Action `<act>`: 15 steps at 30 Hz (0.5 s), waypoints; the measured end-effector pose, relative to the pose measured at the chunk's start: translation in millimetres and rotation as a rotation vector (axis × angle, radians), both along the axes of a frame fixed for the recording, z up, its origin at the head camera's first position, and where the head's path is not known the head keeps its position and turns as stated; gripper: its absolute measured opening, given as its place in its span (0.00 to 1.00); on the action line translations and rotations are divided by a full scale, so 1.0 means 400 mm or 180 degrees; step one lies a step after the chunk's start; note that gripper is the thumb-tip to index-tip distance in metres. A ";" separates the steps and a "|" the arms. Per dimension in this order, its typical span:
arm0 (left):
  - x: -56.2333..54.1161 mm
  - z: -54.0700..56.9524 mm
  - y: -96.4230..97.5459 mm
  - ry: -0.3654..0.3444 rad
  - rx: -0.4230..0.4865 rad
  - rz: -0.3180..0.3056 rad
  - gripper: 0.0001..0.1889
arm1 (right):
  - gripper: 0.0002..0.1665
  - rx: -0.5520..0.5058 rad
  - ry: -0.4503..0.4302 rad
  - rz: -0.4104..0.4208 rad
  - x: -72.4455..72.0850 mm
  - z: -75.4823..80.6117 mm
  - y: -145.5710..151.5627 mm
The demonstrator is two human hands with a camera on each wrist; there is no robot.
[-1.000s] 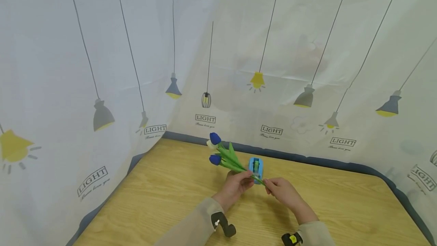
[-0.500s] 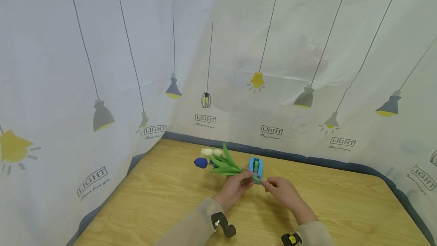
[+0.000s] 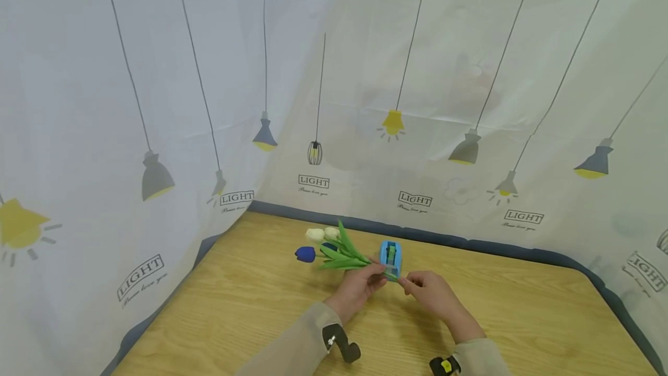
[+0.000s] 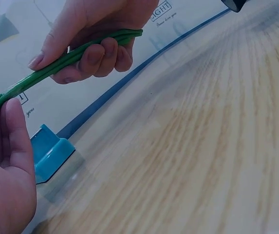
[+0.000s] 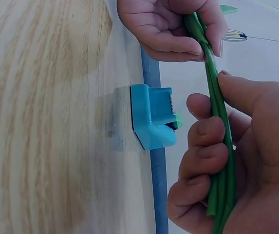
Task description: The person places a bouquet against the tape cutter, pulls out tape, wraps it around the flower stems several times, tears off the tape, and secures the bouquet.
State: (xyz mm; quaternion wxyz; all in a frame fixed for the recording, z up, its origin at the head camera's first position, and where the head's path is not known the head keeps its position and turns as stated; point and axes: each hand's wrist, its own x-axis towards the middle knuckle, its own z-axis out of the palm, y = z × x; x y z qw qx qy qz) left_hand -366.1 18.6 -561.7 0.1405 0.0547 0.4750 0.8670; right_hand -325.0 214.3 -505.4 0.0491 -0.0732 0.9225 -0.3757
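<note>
1. Holding the bundle of green stems (image 3: 386,272) level is the heart of this step as I judge it: the stems run side by side between both hands, lifted just in front of the blue tape dispenser (image 3: 391,259), so they should stay parallel and tight rather than fanning out.
2. The left hand (image 3: 360,285) has its fingers curled round the stems on the flower side of the dispenser; the wrist view shows the thumb pressing them against the curled fingers. A firm but gentle squeeze there would stop the stems from sliding past one another.
3. The right hand (image 3: 430,293) is clamped on the cut ends, on the other side of the dispenser, with thumb (image 5: 249,95) and fingers wrapped round the bunch. Keeping the ends even would give a neat bundle.
4. The bare stretch of stems between the two hands lies nearest the dispenser's toothed edge (image 5: 170,101); that stretch looks like the place to bind.
5. The blue tulip head (image 3: 305,254), white tulip heads (image 3: 323,234) and leaves (image 3: 341,251) lie to the left of the dispenser, low over the worktop (image 3: 250,300); whether they touch it I cannot tell. Avoid dragging them.
6. The dispenser stands on the worktop near the lamp-patterned curtain (image 3: 417,103).
</note>
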 end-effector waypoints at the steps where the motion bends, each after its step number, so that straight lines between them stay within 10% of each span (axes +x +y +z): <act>1: 0.000 0.000 0.000 0.0009 -0.0014 0.0001 0.05 | 0.20 0.0000 -0.0019 -0.0001 0.001 0.000 0.001; 15: 0.000 0.001 -0.005 0.0193 -0.0241 -0.0125 0.07 | 0.26 -0.0348 -0.0363 0.0727 0.001 0.019 0.032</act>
